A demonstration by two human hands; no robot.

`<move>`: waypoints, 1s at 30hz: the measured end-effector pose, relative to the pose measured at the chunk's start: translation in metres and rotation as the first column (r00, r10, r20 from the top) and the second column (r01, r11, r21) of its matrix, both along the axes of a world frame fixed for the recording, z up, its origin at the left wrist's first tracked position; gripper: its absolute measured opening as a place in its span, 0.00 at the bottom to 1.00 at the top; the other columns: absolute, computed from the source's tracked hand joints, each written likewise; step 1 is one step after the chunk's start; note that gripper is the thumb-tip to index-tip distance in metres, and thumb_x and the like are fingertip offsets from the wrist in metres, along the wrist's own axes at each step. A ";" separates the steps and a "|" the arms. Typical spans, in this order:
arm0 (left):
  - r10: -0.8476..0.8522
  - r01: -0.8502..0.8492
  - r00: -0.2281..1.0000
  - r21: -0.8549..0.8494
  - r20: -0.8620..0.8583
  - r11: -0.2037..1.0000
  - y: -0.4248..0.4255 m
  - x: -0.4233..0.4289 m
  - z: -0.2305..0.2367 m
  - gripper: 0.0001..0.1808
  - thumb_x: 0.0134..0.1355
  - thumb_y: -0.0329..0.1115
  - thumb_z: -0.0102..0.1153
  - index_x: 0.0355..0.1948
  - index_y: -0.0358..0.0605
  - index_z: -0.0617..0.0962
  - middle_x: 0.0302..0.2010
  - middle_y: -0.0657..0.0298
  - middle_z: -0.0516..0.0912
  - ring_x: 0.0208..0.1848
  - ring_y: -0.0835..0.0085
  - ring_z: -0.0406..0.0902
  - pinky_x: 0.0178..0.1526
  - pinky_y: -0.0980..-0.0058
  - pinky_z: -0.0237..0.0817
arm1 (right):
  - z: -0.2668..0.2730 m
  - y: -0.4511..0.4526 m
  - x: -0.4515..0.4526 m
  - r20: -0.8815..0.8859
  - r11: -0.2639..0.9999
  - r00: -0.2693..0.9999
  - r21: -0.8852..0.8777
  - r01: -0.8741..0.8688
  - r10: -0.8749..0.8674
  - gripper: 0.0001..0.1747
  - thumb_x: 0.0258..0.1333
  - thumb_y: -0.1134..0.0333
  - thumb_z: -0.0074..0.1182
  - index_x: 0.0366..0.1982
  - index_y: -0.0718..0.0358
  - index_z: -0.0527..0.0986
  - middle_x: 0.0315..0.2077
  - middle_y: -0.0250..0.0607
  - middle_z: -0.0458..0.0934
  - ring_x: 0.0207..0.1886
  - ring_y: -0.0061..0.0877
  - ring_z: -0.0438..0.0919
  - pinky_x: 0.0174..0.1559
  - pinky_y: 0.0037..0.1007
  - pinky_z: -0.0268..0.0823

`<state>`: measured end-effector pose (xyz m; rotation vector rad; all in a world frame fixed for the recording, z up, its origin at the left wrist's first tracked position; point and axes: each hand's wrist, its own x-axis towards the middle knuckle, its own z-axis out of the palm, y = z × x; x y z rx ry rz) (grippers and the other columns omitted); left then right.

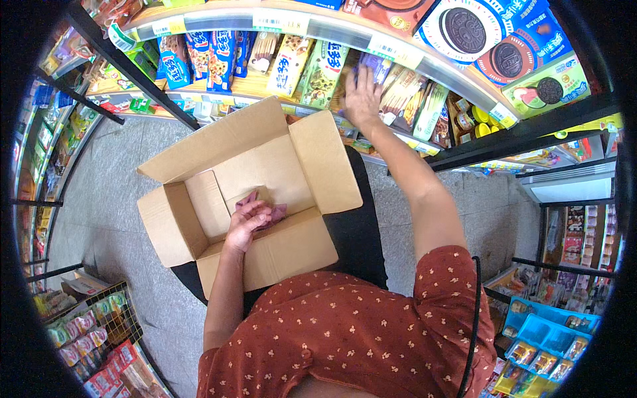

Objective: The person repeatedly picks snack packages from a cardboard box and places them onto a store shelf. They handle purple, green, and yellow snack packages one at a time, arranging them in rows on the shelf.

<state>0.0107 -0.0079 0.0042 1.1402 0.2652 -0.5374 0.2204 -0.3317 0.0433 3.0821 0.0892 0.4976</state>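
Note:
An open cardboard box (323, 164) rests on my lap, its flaps spread outward. My left hand (248, 223) is inside it, fingers curled around a crumpled mauve cloth (278, 213). On the lower snack shelf, my right hand (362, 99) reaches in with its back towards me. Its fingertips lie against a purple-blue packet (376, 63); its thumb and palm are hidden, so I cannot tell whether it grips anything. Left of that hand stands a green cookie box (324, 72). Chocolate-dipped biscuit stick boxes (400, 94) stand to its right.
Oreo boxes (465, 30) sit on the shelf above, behind a price-label rail (393, 49). Black shelf posts (144, 69) frame the unit. Grey floor tiles (124, 199) show beside me. Behind me are a wire snack rack (119, 308) and blue plastic trays (545, 333).

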 end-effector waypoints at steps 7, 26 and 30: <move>0.009 -0.009 1.000 -0.052 -0.016 0.999 0.000 0.000 -0.001 0.24 0.49 0.27 0.61 0.48 0.32 0.71 0.37 0.57 0.79 0.37 0.69 0.77 0.42 0.73 0.69 | -0.026 -0.006 -0.032 -0.136 0.986 0.978 -0.021 -0.163 0.159 0.16 0.50 0.67 0.47 0.43 0.59 0.71 0.59 0.42 0.56 0.66 0.40 0.48 0.58 0.54 0.46; 0.030 -0.031 0.999 -0.023 -0.026 0.999 0.000 0.000 0.000 0.24 0.48 0.29 0.61 0.48 0.35 0.71 0.36 0.59 0.80 0.38 0.69 0.78 0.41 0.75 0.68 | 0.034 0.008 0.020 -0.719 0.878 0.684 -0.241 -0.414 0.125 0.32 0.60 0.45 0.29 0.49 0.63 0.72 0.55 0.43 0.66 0.67 0.37 0.46 0.64 0.49 0.20; 0.019 -0.019 1.000 -0.047 0.004 0.999 0.001 0.000 0.000 0.24 0.48 0.28 0.61 0.48 0.35 0.71 0.37 0.58 0.79 0.39 0.68 0.77 0.43 0.74 0.68 | 0.043 0.011 0.022 -0.741 0.893 0.665 -0.231 -0.387 0.096 0.29 0.60 0.49 0.31 0.45 0.63 0.74 0.51 0.43 0.71 0.66 0.38 0.48 0.64 0.50 0.21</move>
